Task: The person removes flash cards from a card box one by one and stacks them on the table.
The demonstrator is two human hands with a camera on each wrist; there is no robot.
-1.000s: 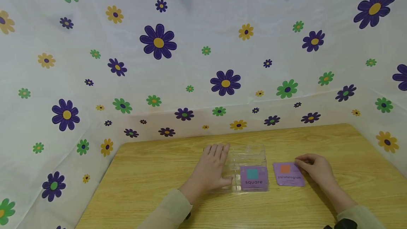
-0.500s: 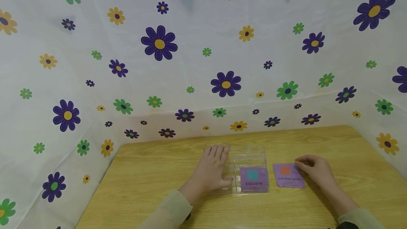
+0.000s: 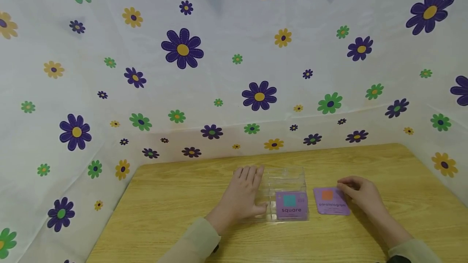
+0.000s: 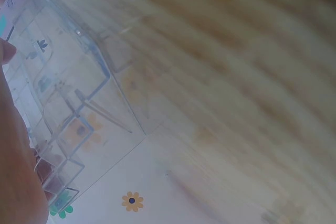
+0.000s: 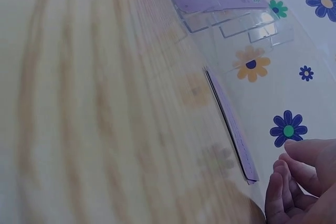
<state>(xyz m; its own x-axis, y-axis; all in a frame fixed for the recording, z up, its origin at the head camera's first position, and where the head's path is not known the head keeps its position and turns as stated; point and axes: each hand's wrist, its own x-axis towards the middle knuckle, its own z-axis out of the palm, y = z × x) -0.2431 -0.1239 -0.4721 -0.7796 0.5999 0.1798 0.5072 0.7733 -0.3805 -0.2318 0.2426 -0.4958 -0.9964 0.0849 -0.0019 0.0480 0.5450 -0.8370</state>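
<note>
On the wooden table, the left hand is lying with straight fingers against the clear holder, already holding the square card; the right hand is pinching the parallelogram card, not yet placed.

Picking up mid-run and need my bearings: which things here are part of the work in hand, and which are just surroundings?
In hand:
left hand resting on the clear holder
"square" card in the holder
"parallelogram" card touched by the right hand

Just there:
wooden table
flowered sheet

Card edge-on (face unseen)
</note>
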